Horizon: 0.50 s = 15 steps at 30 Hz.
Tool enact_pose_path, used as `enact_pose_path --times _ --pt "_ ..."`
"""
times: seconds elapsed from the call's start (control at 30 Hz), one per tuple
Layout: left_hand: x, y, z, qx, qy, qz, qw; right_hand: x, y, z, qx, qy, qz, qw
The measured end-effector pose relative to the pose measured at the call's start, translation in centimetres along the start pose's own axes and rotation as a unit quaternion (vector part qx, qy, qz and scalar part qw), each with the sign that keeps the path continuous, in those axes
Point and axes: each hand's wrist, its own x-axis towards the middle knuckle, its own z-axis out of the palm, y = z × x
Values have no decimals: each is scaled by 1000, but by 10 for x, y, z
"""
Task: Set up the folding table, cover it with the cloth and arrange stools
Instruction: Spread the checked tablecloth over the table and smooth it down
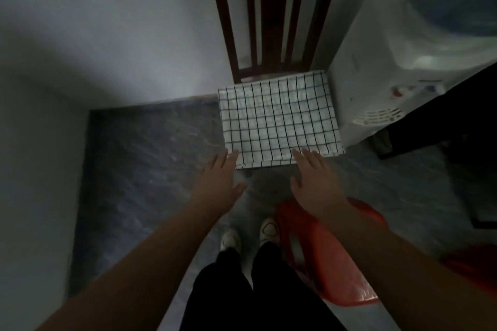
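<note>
Head camera view, looking down: a person's left hand [221,177] and right hand [315,180] are stretched forward, fingers straight and relaxed, gripping nothing, at the near edge of a folded white cloth with a black grid pattern [279,118]. The cloth lies flat on the seat of a dark wooden slat-backed chair [271,16], directly ahead of both hands and just beyond them. Its broader side appears to run left to right, square to the person. The hands are about level. The left fingertips sit at the near-left corner and the right fingertips overlap the near edge toward the right, though contact cannot be confirmed in the dim light. Taking hold along that near edge with both hands looks like the likely next step. A red plastic stool [330,258] stands near right beneath the right forearm, and a white water dispenser [390,62] flanks the chair on the right. No folding table is in view.
</note>
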Motion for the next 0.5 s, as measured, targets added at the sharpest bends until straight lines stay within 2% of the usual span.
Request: enact_pose_path --times 0.13,0.27,0.4,0.5 --pt "80 -20 66 29 -21 31 999 75 30 64 -15 -32 6 999" --pt "146 -40 132 111 -52 57 991 137 55 134 -112 -62 -16 992" --pt "205 -58 178 165 -21 88 982 185 81 185 -193 -71 -37 978" --pt "227 -72 204 195 -12 107 975 199 101 209 -211 -74 -34 974"
